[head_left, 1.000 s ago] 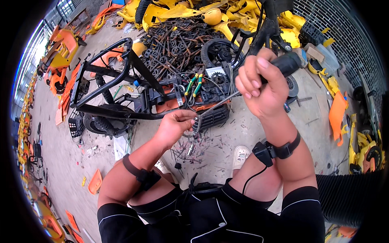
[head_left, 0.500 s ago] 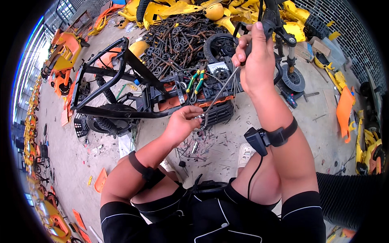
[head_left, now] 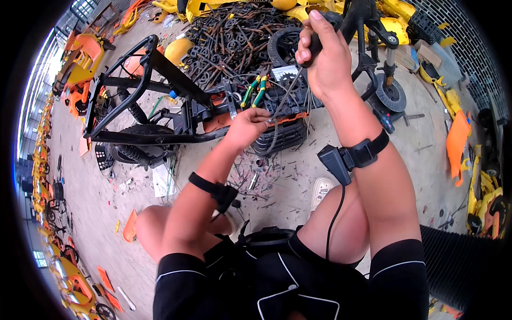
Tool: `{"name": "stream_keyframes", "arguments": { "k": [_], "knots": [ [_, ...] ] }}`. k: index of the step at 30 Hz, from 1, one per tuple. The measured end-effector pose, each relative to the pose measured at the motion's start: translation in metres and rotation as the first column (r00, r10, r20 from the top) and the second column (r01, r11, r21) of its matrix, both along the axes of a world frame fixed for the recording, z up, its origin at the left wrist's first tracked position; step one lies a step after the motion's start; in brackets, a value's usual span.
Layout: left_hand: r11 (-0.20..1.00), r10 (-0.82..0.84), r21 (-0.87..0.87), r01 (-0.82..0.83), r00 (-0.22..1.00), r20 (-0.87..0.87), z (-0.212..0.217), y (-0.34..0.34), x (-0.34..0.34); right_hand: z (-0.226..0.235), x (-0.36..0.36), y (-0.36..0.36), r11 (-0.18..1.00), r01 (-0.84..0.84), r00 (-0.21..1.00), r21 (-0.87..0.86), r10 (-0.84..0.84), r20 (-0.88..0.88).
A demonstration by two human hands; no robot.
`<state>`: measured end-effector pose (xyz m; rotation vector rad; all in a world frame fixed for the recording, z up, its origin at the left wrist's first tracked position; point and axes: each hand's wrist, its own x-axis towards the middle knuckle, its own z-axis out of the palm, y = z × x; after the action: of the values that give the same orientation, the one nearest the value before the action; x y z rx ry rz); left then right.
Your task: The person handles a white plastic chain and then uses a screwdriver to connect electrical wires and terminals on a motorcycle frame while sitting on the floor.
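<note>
My right hand (head_left: 328, 64), raised at the upper middle, is closed around a black handlebar grip (head_left: 314, 44), partly hidden by my fingers. A grey cable (head_left: 292, 88) runs down and left from there toward my left hand (head_left: 249, 127). The fingertips of that hand are pinched on the cable, over the front side of a black bike frame (head_left: 160, 140). Just beyond it, pliers (head_left: 260, 92) with green and yellow handles lie on the frame's middle part. A looped cable end (head_left: 276, 140) hangs below my left fingers, before a black ribbed part (head_left: 292, 136).
Behind the frame rises a heap of rusty metal parts (head_left: 229, 48), with yellow panels (head_left: 213, 9) beyond. A small wheel (head_left: 392, 96) and a cordless drill (head_left: 385, 121) are to the right. Metal scraps (head_left: 253, 181) litter the floor before me; a black corrugated hose (head_left: 458, 261) lies lower right.
My left hand has moved up and slightly right along the cable, away from its lower end. My right hand has shifted a little up and left, still around the grip.
</note>
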<state>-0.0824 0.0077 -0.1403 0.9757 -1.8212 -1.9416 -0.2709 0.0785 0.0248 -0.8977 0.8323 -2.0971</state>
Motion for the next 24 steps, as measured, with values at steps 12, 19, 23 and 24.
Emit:
{"name": "stream_keyframes", "arguments": {
  "k": [12, 19, 23, 24],
  "knots": [
    [0.882, 0.314, -0.322, -0.344, 0.939, -0.143, -0.064, -0.050, 0.047, -0.047, 0.037, -0.040, 0.989, -0.122, 0.964, 0.081, 0.137, -0.226],
    [0.843, 0.363, -0.406, -0.353, 0.930, -0.056, -0.085, -0.072, 0.059, -0.056, 0.063, -0.070, 0.995, -0.062, 0.959, 0.084, 0.083, -0.272],
    [0.755, 0.382, -0.558, -0.344, 0.923, -0.052, -0.103, -0.070, 0.063, -0.068, 0.071, -0.084, 0.991, -0.029, 0.933, 0.127, 0.072, -0.352],
    [0.713, 0.384, -0.615, -0.337, 0.922, -0.060, -0.107, -0.068, 0.062, -0.070, 0.072, -0.088, 0.989, -0.021, 0.920, 0.146, 0.076, -0.383]
  ]
}}
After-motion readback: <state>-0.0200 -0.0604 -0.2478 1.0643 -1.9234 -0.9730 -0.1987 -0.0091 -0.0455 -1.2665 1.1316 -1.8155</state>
